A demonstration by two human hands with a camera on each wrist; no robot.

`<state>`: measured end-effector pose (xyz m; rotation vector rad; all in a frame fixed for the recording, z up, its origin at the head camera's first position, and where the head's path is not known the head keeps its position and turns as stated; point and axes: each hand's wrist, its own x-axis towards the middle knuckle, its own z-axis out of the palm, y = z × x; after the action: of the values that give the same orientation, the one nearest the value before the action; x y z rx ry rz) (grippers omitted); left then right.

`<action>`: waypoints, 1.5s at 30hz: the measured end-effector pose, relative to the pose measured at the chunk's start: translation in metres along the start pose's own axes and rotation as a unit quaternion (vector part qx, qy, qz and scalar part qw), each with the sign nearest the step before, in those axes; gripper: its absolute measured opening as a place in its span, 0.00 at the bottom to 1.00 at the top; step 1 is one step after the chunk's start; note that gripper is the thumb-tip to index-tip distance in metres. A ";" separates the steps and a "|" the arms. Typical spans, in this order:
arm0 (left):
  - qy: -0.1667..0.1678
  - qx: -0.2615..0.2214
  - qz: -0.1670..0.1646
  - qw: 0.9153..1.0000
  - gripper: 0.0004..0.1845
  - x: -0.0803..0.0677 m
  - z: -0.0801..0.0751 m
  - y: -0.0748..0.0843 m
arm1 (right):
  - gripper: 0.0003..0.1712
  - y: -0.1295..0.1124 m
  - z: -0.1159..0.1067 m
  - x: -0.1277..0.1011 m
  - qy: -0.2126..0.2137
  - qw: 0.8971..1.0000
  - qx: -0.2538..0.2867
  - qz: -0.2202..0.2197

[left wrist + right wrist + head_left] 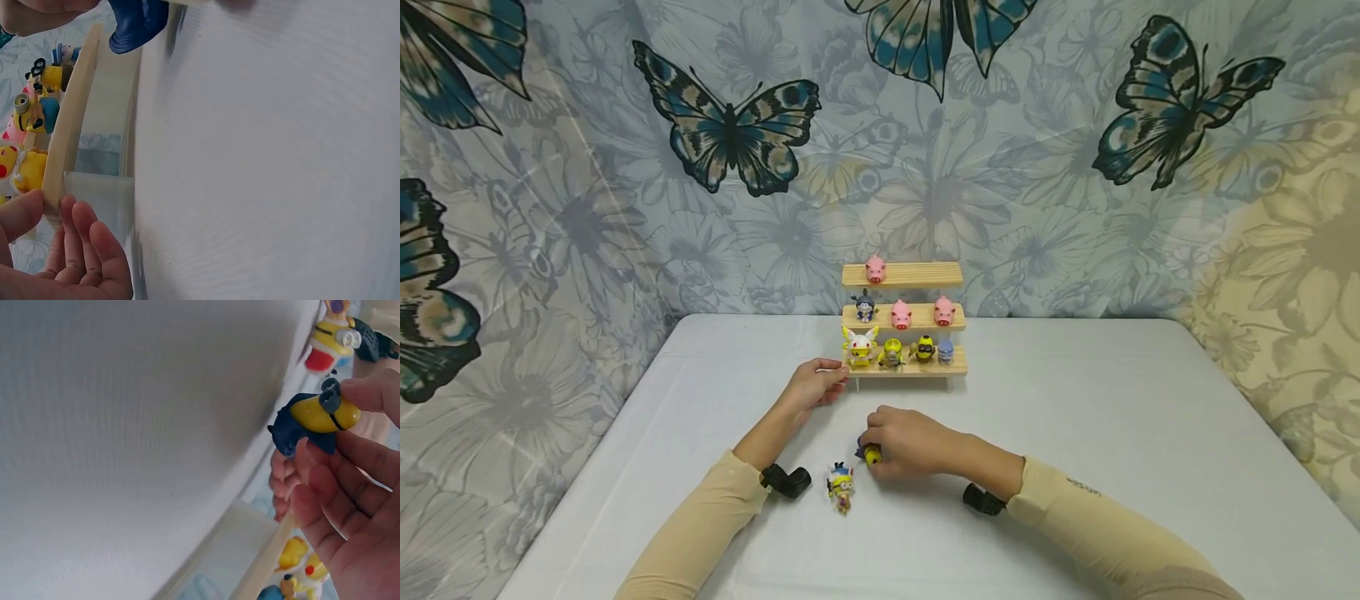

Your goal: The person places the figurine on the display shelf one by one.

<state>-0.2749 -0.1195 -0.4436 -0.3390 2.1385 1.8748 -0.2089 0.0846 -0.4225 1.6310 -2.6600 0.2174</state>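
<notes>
My right hand [880, 446] pinches a small yellow-and-blue minion figure [871, 453] low over the white table [1112, 433]; in the right wrist view that figure [315, 419] sits between my thumb and fingertips [319, 487]. A second minion figure [841, 486] stands on the table just left of it. My left hand [823, 379] rests with relaxed fingers against the left end of the bottom step of a three-step wooden shelf [904, 365]; in the left wrist view the fingers [81, 244] touch the shelf edge [69, 137].
The shelf holds several small figures: pink pigs [901, 314] on the upper steps, yellow ones [861, 346] on the bottom step. A butterfly-print cloth [730, 133] hangs behind the table. A wrist camera [787, 481] sits on each forearm.
</notes>
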 end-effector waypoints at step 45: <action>0.005 0.025 0.013 1.000 0.22 0.005 -0.005 -0.001 | 0.12 0.049 -0.094 -0.014 0.082 0.966 0.215 0.120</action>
<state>-0.2791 -0.1251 -0.4457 -0.3137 2.2020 1.8336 -0.2518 0.1304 -0.3355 1.2828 -2.8070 0.9493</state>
